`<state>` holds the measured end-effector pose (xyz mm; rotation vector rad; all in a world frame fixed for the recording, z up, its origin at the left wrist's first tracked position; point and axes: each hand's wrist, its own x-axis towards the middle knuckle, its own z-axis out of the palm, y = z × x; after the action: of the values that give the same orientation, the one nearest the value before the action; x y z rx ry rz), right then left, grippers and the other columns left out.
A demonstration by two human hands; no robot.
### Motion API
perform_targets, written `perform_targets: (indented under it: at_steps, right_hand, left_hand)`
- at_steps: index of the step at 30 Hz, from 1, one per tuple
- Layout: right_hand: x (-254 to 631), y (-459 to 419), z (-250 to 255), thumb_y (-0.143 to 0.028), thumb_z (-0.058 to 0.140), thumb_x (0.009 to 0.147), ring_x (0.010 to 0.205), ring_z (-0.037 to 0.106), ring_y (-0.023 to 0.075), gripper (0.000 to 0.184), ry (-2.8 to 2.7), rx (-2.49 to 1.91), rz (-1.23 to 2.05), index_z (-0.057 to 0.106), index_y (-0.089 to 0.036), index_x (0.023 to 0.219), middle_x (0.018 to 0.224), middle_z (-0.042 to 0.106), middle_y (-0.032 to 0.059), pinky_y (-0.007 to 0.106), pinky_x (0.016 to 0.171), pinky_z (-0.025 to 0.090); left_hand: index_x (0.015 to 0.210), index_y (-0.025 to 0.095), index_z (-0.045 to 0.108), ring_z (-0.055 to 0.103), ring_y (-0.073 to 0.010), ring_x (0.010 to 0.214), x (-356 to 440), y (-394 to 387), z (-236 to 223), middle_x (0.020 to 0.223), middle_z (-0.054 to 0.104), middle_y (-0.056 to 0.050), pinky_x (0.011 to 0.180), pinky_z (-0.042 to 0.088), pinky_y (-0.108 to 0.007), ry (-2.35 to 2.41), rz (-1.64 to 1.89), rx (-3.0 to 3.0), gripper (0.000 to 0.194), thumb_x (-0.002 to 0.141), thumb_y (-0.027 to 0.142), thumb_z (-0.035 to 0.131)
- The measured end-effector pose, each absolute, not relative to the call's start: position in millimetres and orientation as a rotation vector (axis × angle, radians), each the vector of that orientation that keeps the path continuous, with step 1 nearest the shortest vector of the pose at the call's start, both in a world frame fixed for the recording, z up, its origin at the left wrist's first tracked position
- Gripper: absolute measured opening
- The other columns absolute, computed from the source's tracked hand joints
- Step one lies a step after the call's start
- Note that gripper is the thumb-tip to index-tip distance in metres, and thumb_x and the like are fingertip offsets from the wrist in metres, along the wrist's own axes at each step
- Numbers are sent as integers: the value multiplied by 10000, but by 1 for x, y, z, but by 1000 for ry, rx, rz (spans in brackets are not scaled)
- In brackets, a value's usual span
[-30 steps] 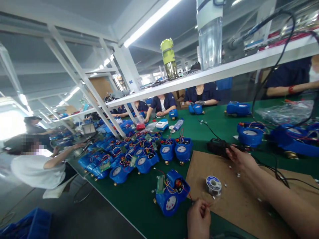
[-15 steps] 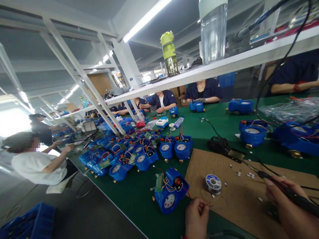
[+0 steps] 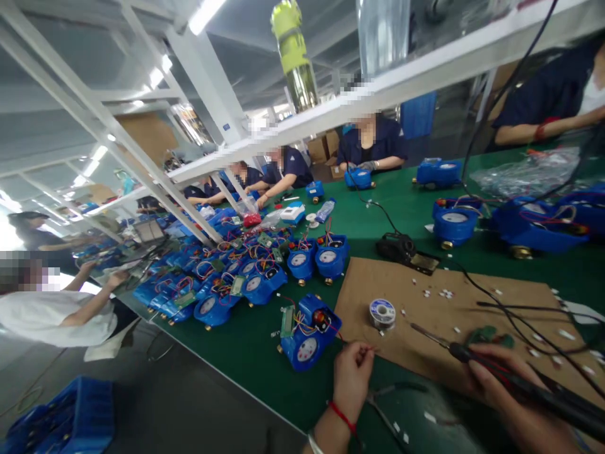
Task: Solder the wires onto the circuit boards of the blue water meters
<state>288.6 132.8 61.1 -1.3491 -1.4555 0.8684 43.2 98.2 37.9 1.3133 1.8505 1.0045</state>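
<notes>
My left hand (image 3: 351,379) is closed in a pinch on a thin wire that leads to the blue water meter (image 3: 305,332) lying just left of it on the green table. My right hand (image 3: 508,391) grips a black soldering iron (image 3: 501,372), its metal tip pointing left over the brown cardboard mat (image 3: 454,328). A small green circuit board (image 3: 489,336) lies on the mat just above my right hand. A spool of solder wire (image 3: 382,313) stands on the mat between my two hands.
Many blue water meters with coloured wires (image 3: 246,277) crowd the table to the left. A black soldering stand (image 3: 399,248) sits beyond the mat. More meters (image 3: 454,225) lie at right. Other workers sit across and at left. A shelf with bottles (image 3: 293,50) runs overhead.
My right hand left the black stand, drew the soldering iron back toward me and lowered it over the mat. The view tilted down. My left hand kept its pinch on the wire.
</notes>
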Motion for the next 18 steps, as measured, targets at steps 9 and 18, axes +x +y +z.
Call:
perform_targets:
  at_steps: [9,18]
  right_hand:
    - [282,131,62,-421,586,827,547,557,154,222,-1552,-1319,1162,539,-232,934,653,588,-2,296,535,463]
    - [271,132,59,-372,570,849,728,626,189,194,-1803,-1251,1159,560,-225,975,818,640,47,316,603,513]
  left_hand:
    - [892,168,642,557,-128,689,36,99,23,757,626,-26,590,407,-216,1854,931,1313,200,839,326,532]
    - [851,175,612,543,-111,659,36,98,24,744,618,-11,597,389,-208,1859,916,1380,188,858,342,526]
